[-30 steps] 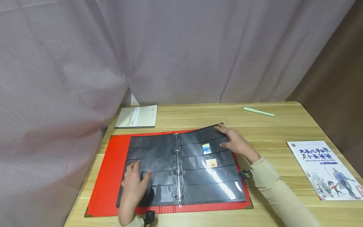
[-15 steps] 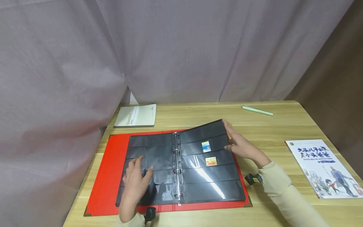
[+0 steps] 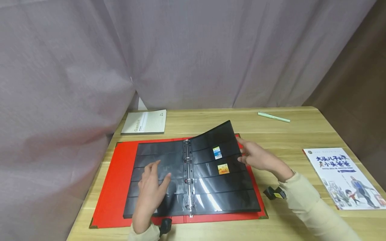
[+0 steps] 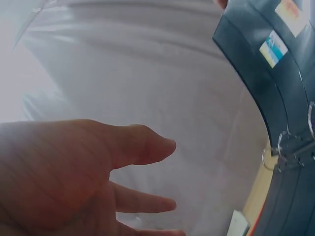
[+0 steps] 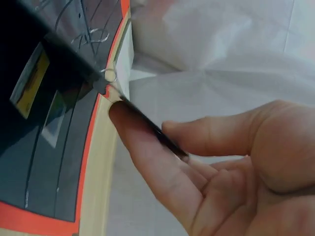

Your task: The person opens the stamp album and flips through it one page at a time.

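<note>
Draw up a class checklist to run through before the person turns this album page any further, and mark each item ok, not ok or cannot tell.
1. Right hand pinches the lifted page at its outer edge: ok.
2. Left hand rests flat on the left page: ok.
3. Both stamps sit in their pockets: ok.
4. Page threaded on the binder rings: ok.
5. Rings fully closed: cannot tell.
6. Green pen lies clear of the album: ok.
</note>
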Available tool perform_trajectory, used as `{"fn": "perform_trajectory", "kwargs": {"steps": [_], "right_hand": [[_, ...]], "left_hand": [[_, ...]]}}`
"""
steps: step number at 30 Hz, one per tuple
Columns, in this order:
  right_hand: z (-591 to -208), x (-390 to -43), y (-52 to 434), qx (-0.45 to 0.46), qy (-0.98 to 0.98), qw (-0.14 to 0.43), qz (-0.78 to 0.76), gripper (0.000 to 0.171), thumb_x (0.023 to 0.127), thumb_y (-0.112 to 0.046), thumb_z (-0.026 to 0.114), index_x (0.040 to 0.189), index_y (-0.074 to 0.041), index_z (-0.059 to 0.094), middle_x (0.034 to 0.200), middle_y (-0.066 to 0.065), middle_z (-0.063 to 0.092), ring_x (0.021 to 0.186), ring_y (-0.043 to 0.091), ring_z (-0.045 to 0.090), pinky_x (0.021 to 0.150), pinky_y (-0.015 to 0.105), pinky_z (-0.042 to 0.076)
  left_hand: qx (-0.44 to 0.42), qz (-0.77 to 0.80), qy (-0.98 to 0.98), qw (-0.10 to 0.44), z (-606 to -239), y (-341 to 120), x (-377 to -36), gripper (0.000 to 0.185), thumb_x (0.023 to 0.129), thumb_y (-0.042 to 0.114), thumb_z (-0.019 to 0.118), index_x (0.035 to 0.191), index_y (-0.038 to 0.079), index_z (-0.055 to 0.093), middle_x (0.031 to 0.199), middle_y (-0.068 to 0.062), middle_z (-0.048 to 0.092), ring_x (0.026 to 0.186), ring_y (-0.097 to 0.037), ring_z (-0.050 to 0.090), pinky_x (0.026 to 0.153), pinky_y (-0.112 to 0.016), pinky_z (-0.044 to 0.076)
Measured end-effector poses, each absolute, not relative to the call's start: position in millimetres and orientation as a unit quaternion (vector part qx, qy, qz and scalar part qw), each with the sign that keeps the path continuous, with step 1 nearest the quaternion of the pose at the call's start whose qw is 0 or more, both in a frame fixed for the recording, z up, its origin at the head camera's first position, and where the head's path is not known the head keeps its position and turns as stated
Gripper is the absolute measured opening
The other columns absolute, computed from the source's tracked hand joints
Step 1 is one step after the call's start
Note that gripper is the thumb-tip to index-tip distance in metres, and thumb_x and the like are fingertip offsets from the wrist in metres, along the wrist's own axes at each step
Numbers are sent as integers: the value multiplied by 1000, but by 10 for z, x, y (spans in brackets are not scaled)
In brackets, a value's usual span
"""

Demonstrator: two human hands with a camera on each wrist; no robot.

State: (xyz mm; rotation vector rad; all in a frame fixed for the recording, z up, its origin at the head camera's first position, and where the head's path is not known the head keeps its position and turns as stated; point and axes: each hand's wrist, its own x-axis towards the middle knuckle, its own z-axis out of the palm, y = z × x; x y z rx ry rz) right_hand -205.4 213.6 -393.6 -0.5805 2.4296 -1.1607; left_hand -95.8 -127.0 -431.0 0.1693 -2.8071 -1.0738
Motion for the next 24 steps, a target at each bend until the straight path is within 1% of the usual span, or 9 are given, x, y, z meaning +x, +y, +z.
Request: {"fn": "perform_trajectory", "kwargs": {"steps": [1, 3, 7, 10, 13, 15, 17, 21, 24], "right_hand": [[-3913, -2048, 2121, -205, 866, 191, -415, 80, 88, 20, 52, 154, 16, 8, 74, 11, 53, 64, 17, 49, 59, 26, 44], [-3870, -2049, 2090, -202, 871, 181, -409, 78, 88, 18, 53, 154, 16, 10, 60, -3, 32, 53, 12, 35, 56, 25, 41], [-3774, -2060, 2040, -195, 885, 157, -393, 73, 92, 9, 59, 152, 18, 18, 56, -4, 39, 51, 12, 45, 54, 29, 42], [-3714, -2076, 1998, -190, 891, 147, -385, 70, 93, 4, 63, 150, 18, 24, 56, -2, 43, 49, 15, 50, 71, 36, 50], [-3652, -2085, 1943, -188, 892, 146, -383, 68, 93, 3, 64, 149, 16, 28, 56, -3, 43, 49, 17, 52, 85, 43, 49], [-3610, -2094, 1897, -191, 891, 143, -386, 67, 93, 2, 65, 149, 15, 30, 56, -3, 42, 49, 19, 53, 87, 44, 48], [-3561, -2100, 1846, -193, 887, 142, -394, 66, 93, 2, 65, 149, 14, 31, 56, -3, 42, 50, 22, 55, 82, 42, 50], [-3462, -2111, 1734, -206, 869, 145, -426, 65, 94, 1, 63, 149, 14, 31, 58, -3, 42, 52, 23, 56, 64, 34, 53], [-3406, -2111, 1637, -219, 853, 151, -449, 65, 96, 1, 62, 150, 14, 28, 58, -2, 42, 52, 22, 57, 58, 32, 53]], "left_hand": [[53, -358, -930, 67, -4299, -1255, -966, 62, 96, 22, 68, 147, -3, 45, 146, -27, 42, 129, -47, 43, 102, -72, 28], [49, -363, -928, 68, -4272, -1228, -982, 62, 96, 22, 68, 148, -2, 45, 147, -27, 42, 130, -46, 43, 104, -71, 26], [38, -365, -927, 72, -4212, -1183, -1007, 62, 96, 22, 69, 148, -2, 45, 147, -26, 42, 131, -46, 44, 106, -71, 26], [32, -362, -929, 78, -4164, -1155, -1028, 61, 95, 22, 69, 147, -1, 47, 147, -26, 42, 130, -46, 45, 106, -70, 26], [23, -356, -931, 80, -4109, -1125, -1054, 60, 95, 22, 69, 147, -1, 47, 147, -25, 43, 130, -46, 46, 105, -70, 28], [14, -356, -931, 78, -4065, -1098, -1077, 60, 96, 23, 69, 147, -1, 47, 147, -25, 43, 130, -45, 46, 105, -69, 29], [3, -358, -931, 77, -4018, -1064, -1099, 60, 96, 23, 68, 147, 0, 47, 148, -24, 43, 129, -45, 47, 104, -69, 32], [-17, -369, -926, 72, -3939, -974, -1159, 61, 97, 26, 66, 148, 0, 46, 148, -22, 45, 129, -42, 49, 101, -66, 39], [-31, -380, -922, 65, -3899, -899, -1208, 62, 99, 30, 64, 148, -1, 45, 148, -21, 48, 129, -42, 52, 102, -64, 41]]}}
